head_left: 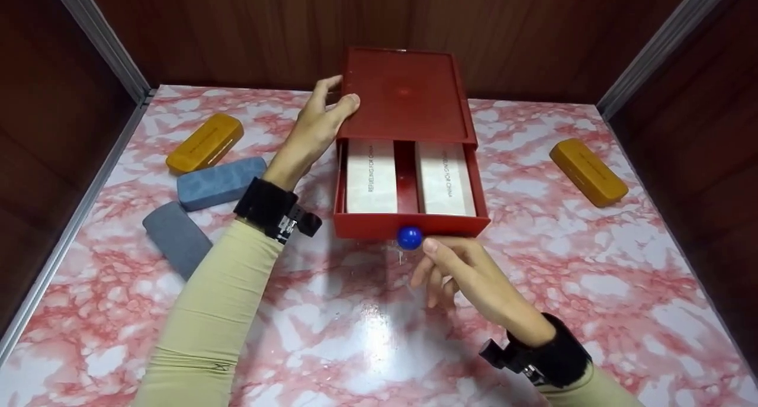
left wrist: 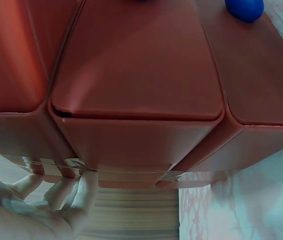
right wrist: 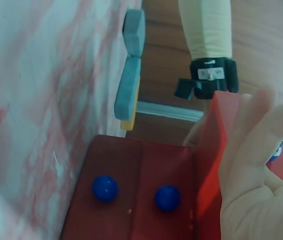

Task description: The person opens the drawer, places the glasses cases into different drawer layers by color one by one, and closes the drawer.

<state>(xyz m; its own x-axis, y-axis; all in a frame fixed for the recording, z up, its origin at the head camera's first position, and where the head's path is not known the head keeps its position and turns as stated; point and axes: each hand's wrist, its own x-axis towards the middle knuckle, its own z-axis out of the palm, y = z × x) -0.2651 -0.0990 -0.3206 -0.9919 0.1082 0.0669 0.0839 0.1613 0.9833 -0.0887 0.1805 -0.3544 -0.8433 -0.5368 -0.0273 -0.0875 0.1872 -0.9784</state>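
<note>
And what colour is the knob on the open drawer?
The knob is blue; the head view shows it best.

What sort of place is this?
Possibly a booth for recording handwork: dark wood-look panels stand on three sides of a marbled pink tabletop, and black wrist straps carry small devices.

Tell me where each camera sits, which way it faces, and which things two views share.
Head: on the head, facing forward and down at the cabinet; left hand, right hand and sleeves show.
Left wrist: on that wrist, facing the cabinet's side and closed drawers; left hand at lower left.
Right wrist: on that wrist, facing the cabinet's front and knobs; right hand at right, left sleeve above.
Shared: head and right wrist both show the open drawer.
</note>
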